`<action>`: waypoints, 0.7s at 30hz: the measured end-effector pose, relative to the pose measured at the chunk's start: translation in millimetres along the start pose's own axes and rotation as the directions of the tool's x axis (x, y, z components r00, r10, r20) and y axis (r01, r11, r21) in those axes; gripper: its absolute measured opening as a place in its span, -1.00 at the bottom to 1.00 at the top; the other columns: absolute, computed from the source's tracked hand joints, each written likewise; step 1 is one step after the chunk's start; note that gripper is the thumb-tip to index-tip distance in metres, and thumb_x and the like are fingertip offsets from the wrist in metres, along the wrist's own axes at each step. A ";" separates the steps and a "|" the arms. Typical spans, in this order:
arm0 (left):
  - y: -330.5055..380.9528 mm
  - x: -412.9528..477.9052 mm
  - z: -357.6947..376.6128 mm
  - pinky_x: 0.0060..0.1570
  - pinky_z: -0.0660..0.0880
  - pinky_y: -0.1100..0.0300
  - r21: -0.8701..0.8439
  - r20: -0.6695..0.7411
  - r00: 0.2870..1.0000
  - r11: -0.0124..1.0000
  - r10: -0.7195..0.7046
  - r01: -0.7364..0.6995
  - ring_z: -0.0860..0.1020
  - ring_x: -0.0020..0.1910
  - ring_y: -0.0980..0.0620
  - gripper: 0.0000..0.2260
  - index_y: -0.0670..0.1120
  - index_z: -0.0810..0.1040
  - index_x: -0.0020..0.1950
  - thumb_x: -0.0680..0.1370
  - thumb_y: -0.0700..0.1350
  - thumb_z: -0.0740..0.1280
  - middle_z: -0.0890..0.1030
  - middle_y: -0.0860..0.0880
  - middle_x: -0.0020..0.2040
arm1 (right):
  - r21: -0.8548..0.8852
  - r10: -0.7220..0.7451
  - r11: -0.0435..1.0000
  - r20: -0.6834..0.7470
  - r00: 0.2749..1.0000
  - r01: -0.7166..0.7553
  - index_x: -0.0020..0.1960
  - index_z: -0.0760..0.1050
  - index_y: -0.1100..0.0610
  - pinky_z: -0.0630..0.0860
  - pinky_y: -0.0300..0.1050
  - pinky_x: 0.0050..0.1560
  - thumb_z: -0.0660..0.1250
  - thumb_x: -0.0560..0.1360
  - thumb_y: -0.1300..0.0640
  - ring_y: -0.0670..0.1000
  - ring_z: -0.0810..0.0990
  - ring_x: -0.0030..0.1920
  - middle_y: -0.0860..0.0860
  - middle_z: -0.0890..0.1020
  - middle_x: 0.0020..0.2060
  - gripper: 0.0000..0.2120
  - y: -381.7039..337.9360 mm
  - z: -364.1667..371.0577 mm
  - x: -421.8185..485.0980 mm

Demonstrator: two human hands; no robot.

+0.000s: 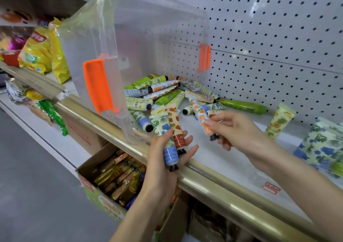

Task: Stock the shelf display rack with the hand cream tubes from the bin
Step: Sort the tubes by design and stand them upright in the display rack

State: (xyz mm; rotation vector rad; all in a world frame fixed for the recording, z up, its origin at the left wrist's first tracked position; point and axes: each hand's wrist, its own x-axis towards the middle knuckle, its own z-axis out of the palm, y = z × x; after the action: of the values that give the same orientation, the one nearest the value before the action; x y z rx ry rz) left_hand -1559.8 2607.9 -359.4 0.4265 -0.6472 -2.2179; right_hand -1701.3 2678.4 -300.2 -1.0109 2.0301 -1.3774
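A clear plastic bin [130, 37] with orange latches lies tipped on its side on the white shelf [222, 160]. Several hand cream tubes [163, 93] spill out of it in a pile. My left hand [167, 160] holds two tubes, a blue-flowered one [165, 135] and a red strawberry one [176, 130], caps pointing down. My right hand [235, 128] pinches an orange-patterned tube [201, 117] just above the shelf. A green tube [243, 106] and a yellow pineapple tube [278, 121] lie further right. A clear display rack [321, 145] with blue-flowered tubes stands at the far right.
A gold rail [213, 178] edges the shelf front. A white pegboard [278, 37] backs it. Yellow snack bags [40, 52] fill the shelf to the left. An open cardboard box [115, 178] of wrapped snacks sits below, beside the grey floor [27, 167].
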 end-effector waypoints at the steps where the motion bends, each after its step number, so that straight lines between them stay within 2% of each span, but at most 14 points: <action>1: 0.4 -0.2 0.1 -0.16 0.62 0.03 -0.016 -0.002 1.000 1.000 -0.005 0.005 0.66 0.04 -0.16 -0.51 -0.20 0.47 0.25 0.36 -0.06 0.40 0.65 -0.26 0.08 | 0.041 -0.017 0.999 0.024 1.000 0.016 -0.08 0.51 0.08 0.36 -0.30 -0.57 0.41 0.44 0.05 -0.17 0.46 -0.53 -0.07 0.62 -0.45 -0.86 -1.0 4.1 -9.0; 3: 1.2 0.0 -0.2 -0.17 0.62 0.05 -0.020 -0.014 1.000 0.999 -0.027 0.027 0.68 -0.01 -0.11 -0.68 -0.20 0.62 0.03 0.34 -0.08 0.42 0.69 -0.22 0.00 | 0.019 -0.060 0.998 0.033 0.998 0.059 -0.07 0.48 0.03 0.36 -0.27 -0.57 0.43 0.41 0.02 -0.16 0.49 -0.53 -0.06 0.65 -0.37 -0.82 -0.2 16.8 -20.8; 5: 2.1 0.5 -0.2 -0.26 0.62 0.11 -0.016 -0.053 0.997 0.998 -0.064 0.063 0.70 -0.17 -0.04 -0.88 -0.12 0.69 -0.21 0.35 -0.09 0.42 0.71 -0.16 -0.15 | -0.032 -0.077 0.996 0.012 0.997 0.078 -0.10 0.46 -0.01 0.36 -0.27 -0.57 0.44 0.41 0.02 -0.15 0.51 -0.52 -0.02 0.65 -0.31 -0.83 3.0 30.2 -26.5; 7: 2.8 1.0 0.8 -0.32 0.61 0.13 -0.040 -0.061 0.995 0.996 -0.084 0.082 0.69 -0.25 -0.02 -0.88 -0.12 0.69 -0.26 0.39 -0.09 0.39 0.70 -0.15 -0.20 | -0.024 -0.076 0.997 -0.011 0.997 0.076 -0.11 0.45 0.00 0.39 -0.27 -0.54 0.45 0.41 0.05 -0.12 0.51 -0.52 0.00 0.65 -0.29 -0.82 6.2 40.0 -29.4; 10: 4.2 1.8 3.3 -0.29 0.60 0.14 -0.020 0.003 0.995 0.994 -0.103 0.103 0.66 -0.24 -0.02 -0.81 -0.13 0.72 -0.22 0.37 -0.04 0.39 0.68 -0.16 -0.14 | 0.065 -0.101 0.993 0.029 0.994 0.099 -0.09 0.49 0.07 0.49 -0.22 -0.46 0.47 0.41 0.12 -0.07 0.57 -0.47 -0.01 0.63 -0.33 -0.83 8.4 47.5 -32.7; 13: 6.2 0.3 5.4 -0.34 0.56 0.17 0.041 0.045 0.990 0.990 -0.134 0.133 0.65 -0.27 -0.03 -0.78 -0.13 0.72 -0.16 0.37 -0.01 0.39 0.69 -0.15 -0.16 | 0.076 -0.140 0.988 0.092 0.986 0.133 -0.07 0.52 0.09 0.55 -0.19 -0.34 0.45 0.42 0.22 0.02 0.64 -0.38 -0.01 0.63 -0.29 -0.86 8.5 47.9 -35.7; 16: 7.1 -1.1 6.5 -0.27 0.62 0.17 0.044 0.030 0.992 0.991 -0.124 0.123 0.68 -0.19 -0.02 -0.78 -0.16 0.72 -0.14 0.36 -0.05 0.40 0.71 -0.15 -0.11 | 0.062 -0.176 0.984 0.135 0.975 0.169 -0.11 0.58 0.10 0.53 -0.23 -0.37 0.41 0.45 0.26 -0.02 0.63 -0.39 0.04 0.65 -0.30 -0.92 3.4 36.8 -33.4; 19: 8.1 -1.5 8.1 -0.26 0.62 0.13 -0.023 -0.028 0.996 0.996 -0.084 0.084 0.68 -0.02 -0.10 -0.70 -0.20 0.60 0.03 0.34 -0.13 0.41 0.69 -0.19 0.00 | -0.016 -0.198 0.980 -0.069 0.978 0.198 -0.22 0.61 0.14 0.49 -0.29 -0.44 0.38 0.46 0.32 -0.11 0.59 -0.44 0.05 0.62 -0.37 -0.87 -0.3 7.6 -10.4; 21: 8.7 -2.4 9.3 -0.25 0.62 0.12 -0.041 -0.044 0.996 0.996 -0.084 0.082 0.67 0.01 -0.13 -0.67 -0.18 0.56 0.06 0.32 -0.15 0.41 0.69 -0.20 0.02 | -0.079 -0.169 0.984 -0.168 0.971 0.157 -0.25 0.60 0.11 0.57 -0.21 -0.29 0.38 0.45 0.35 -0.08 0.60 -0.36 0.08 0.63 -0.32 -0.82 2.1 -10.8 13.2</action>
State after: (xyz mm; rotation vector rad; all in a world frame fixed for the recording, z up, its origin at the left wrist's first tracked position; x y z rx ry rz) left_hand -1557.7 2607.6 -346.6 0.4909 -0.5698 -2.2881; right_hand -1717.8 2674.5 -297.9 -1.1433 2.1714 -1.5409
